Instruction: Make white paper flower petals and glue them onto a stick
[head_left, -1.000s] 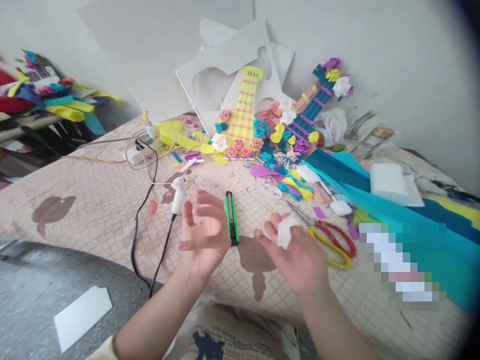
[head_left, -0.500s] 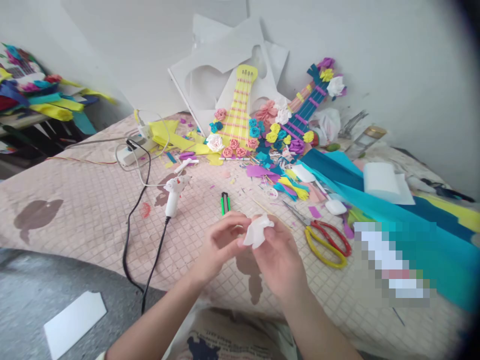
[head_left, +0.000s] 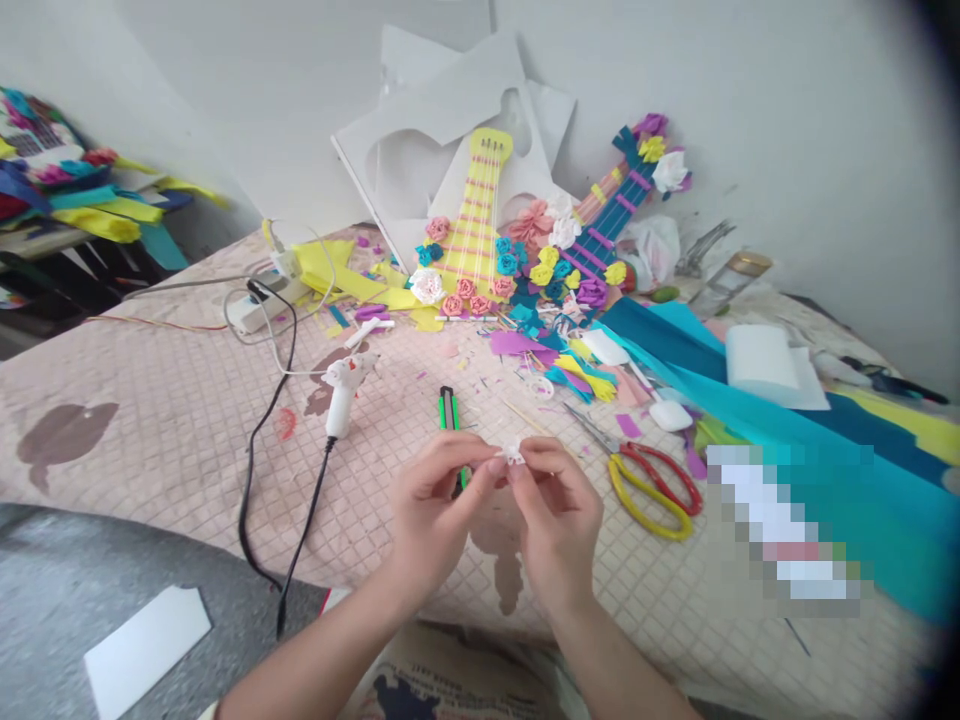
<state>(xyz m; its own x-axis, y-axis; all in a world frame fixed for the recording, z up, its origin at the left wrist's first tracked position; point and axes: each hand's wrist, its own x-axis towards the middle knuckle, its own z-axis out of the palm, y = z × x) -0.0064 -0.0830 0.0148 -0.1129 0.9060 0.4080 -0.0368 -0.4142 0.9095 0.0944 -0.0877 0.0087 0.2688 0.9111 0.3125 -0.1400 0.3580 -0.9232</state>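
My left hand [head_left: 433,505] and my right hand [head_left: 555,510] meet above the quilted cloth, fingertips pinched together on a small white foam piece [head_left: 513,455]; only a little of it shows between the fingers. A green utility knife [head_left: 448,410] lies just beyond my left hand, partly hidden by it. A white glue gun [head_left: 341,392] with a black cord rests to the left. Red and yellow scissors [head_left: 652,482] lie to the right of my right hand.
Two paper guitars decorated with foam flowers, one yellow [head_left: 474,225] and one blue [head_left: 611,215], lean against white boards at the wall. Teal foam sheets [head_left: 757,405] and a white foam block [head_left: 763,360] fill the right. A power strip [head_left: 259,305] sits at left; a white card [head_left: 142,650] lies on the floor.
My left hand was open and apart from my right hand; the two came together. The white piece, then a loose wad in my right hand, is now squeezed small between both hands' fingertips.
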